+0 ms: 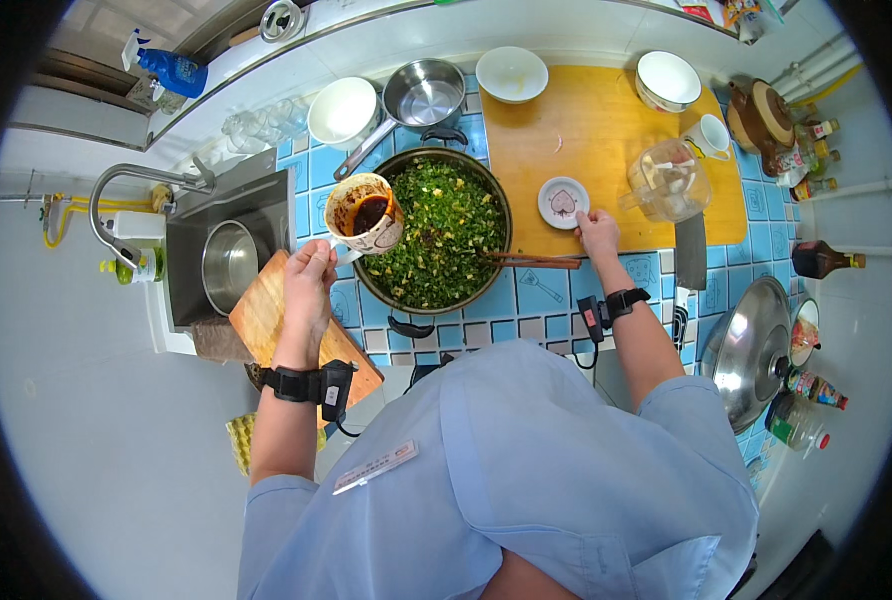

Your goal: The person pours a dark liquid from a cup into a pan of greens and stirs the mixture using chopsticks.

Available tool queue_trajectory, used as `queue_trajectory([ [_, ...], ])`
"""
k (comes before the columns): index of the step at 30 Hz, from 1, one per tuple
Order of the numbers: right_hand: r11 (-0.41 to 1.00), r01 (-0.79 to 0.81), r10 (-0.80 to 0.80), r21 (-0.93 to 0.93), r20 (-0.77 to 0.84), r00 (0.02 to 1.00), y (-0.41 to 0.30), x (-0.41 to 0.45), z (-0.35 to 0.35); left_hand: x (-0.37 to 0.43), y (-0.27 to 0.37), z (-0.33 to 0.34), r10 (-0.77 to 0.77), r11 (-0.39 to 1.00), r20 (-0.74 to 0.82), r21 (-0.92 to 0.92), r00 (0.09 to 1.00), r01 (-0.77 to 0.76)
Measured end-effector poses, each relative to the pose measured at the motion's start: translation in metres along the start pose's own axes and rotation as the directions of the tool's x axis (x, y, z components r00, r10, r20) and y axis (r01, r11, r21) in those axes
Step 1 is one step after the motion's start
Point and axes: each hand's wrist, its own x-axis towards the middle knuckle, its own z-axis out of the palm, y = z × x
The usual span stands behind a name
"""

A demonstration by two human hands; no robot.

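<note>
My left hand (312, 281) holds a patterned mug (363, 217) by its handle, over the left rim of a large round pan. Dark liquid lies in the mug, and its inner wall is stained reddish brown. Chopped greens with small yellow bits (442, 232) fill the pan (507, 225). A pair of wooden chopsticks (543, 262) rests over the pan's right rim. The fingers of my right hand (596, 229) grip the edge of a small white dish (563, 202) with a heart design, at the large yellow cutting board (524, 161).
A saucepan (423, 94) and white bowls (512, 75) stand behind the pan. At right are a clear plastic jug (671, 184), a cleaver (690, 251), a metal lid (750, 352) and several bottles. Left, a smaller wooden board (356, 371) leans by the sink (190, 296).
</note>
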Motion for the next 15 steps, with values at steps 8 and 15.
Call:
queue_trajectory([
  [8,0.987,0.151,-0.148,-0.057,0.047,0.988,-0.016,0.002,-0.013,0.009,0.006,0.013,-0.038,0.994,0.04,-0.104,0.998,0.042],
  [15,0.884,-0.074,-0.032,0.461,0.218,0.975,-0.072,-0.009,-0.066,0.044,-0.001,0.041,0.001,0.916,0.264,-0.388,0.965,0.105],
])
